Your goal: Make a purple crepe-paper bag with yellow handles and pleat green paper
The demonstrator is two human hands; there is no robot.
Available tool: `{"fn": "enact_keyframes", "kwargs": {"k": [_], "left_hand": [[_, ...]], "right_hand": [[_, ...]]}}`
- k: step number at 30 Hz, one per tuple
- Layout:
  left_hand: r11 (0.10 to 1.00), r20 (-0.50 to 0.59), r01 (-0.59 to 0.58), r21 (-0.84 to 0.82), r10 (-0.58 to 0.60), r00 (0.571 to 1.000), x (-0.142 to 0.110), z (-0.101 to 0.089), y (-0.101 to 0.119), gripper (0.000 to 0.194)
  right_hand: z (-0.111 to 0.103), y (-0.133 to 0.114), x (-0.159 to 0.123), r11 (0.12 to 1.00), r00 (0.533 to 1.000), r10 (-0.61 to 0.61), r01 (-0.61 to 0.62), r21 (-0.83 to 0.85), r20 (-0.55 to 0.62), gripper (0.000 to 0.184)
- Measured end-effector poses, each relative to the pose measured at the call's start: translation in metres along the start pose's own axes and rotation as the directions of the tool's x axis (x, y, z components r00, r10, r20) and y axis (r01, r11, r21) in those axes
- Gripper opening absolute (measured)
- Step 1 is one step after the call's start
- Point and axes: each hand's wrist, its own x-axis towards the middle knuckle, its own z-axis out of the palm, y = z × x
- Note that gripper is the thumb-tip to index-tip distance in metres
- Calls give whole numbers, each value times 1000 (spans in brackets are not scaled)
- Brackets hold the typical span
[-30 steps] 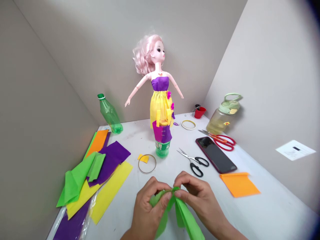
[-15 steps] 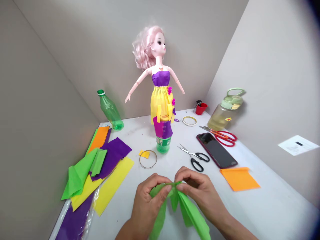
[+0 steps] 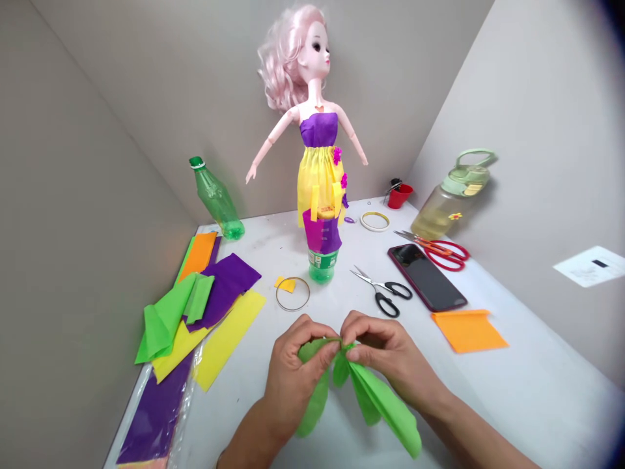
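Note:
My left hand [image 3: 300, 365] and my right hand [image 3: 383, 352] meet near the front middle of the table, both closed on the gathered top of a piece of green crepe paper [image 3: 385, 404]. Its rounded, petal-like flaps hang down on both sides and between the hands. Thumbs and forefingers pinch it close together. Beyond the hands lie a thin hoop [image 3: 293, 294] and black-handled scissors [image 3: 383, 290]. Farther back, a doll [image 3: 319, 130] in a purple top and yellow skirt stands behind a small green bottle [image 3: 322, 264] partly wrapped in purple and magenta paper.
On the left are sheets of green paper [image 3: 166, 319], purple paper [image 3: 229, 286] and yellow paper [image 3: 229, 339]. A green bottle [image 3: 217, 202] leans behind them. To the right lie a phone [image 3: 427, 277], red-handled scissors [image 3: 446, 254], orange paper [image 3: 471, 331] and a water bottle [image 3: 449, 198].
The view has tilted slightly, so the table's things appear higher. Both hands keep their pinch on the green paper, whose flaps hang a little more spread.

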Motion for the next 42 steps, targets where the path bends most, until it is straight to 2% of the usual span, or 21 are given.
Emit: {"fn": "enact_keyframes", "kwargs": {"k": [9, 16, 24, 32, 38, 42], "left_hand": [[999, -4, -36, 6, 36, 999, 1, 1, -2, 11], [999, 9, 12, 30, -12, 1000, -1, -1, -3, 11], [999, -23, -34, 2, 34, 999, 1, -1, -6, 7], [998, -46, -62, 5, 62, 997, 1, -1, -9, 7], [996, 38, -77, 38, 75, 996, 4, -7, -4, 6], [997, 103, -45, 67, 37, 994, 7, -12, -1, 8]], "right_hand": [[-2, 5, -2, 997, 999, -53, 53, -52, -1, 8], [-1, 2, -1, 997, 999, -53, 52, -53, -14, 12], [1, 1, 0, 1000, 1000, -3, 3, -16, -8, 18], [-1, 3, -1, 1000, 1000, 8, -8, -19, 20, 11], [-3, 5, 1, 993, 997, -72, 71, -92, -7, 5], [-4, 5, 2, 990, 996, -88, 86, -116, -12, 4]]}}
